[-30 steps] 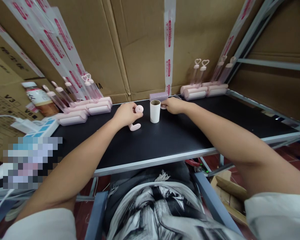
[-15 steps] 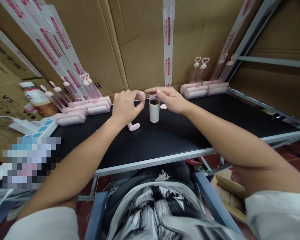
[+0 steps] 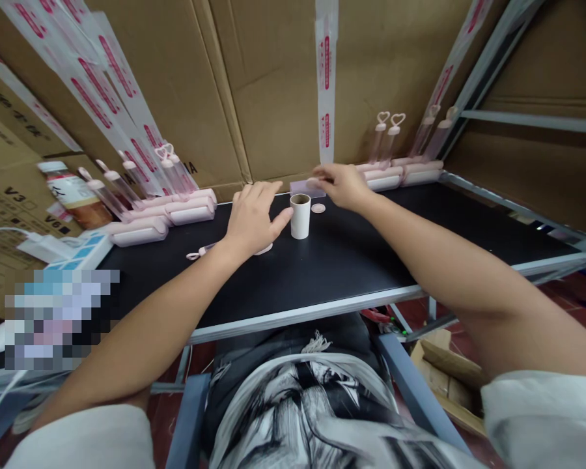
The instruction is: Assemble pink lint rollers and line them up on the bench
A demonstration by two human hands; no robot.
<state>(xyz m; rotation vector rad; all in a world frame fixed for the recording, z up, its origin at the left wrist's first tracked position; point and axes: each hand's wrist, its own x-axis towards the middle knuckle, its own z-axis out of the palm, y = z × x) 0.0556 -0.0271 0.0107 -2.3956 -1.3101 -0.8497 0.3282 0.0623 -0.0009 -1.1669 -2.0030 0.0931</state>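
A white paper tube (image 3: 300, 218) with a dark open top stands upright near the middle of the black table. My left hand (image 3: 254, 218) is at its left, fingers spread, with the thumb tip close to the tube's side. Behind and to the right of the tube, my right hand (image 3: 342, 187) pinches a small pale pink disc (image 3: 314, 184). Another round pink piece (image 3: 318, 208) lies flat just right of the tube. A lilac block (image 3: 300, 189) sits behind the tube. Partly under my left wrist are a small heart-ended wand (image 3: 194, 255) and a pink piece (image 3: 265, 249).
Pink cases (image 3: 190, 210) with clear heart-topped tubes (image 3: 168, 170) stand at the left, and similar pink cases (image 3: 422, 170) at the back right. A drink bottle (image 3: 75, 195), a power strip (image 3: 85, 251) and a blurred-out item (image 3: 61, 316) are on the left.
The pink disc has passed from my left hand to my right hand. My left fingers have opened beside the tube, and my right fingers have closed. The lilac block and the wand now show more.
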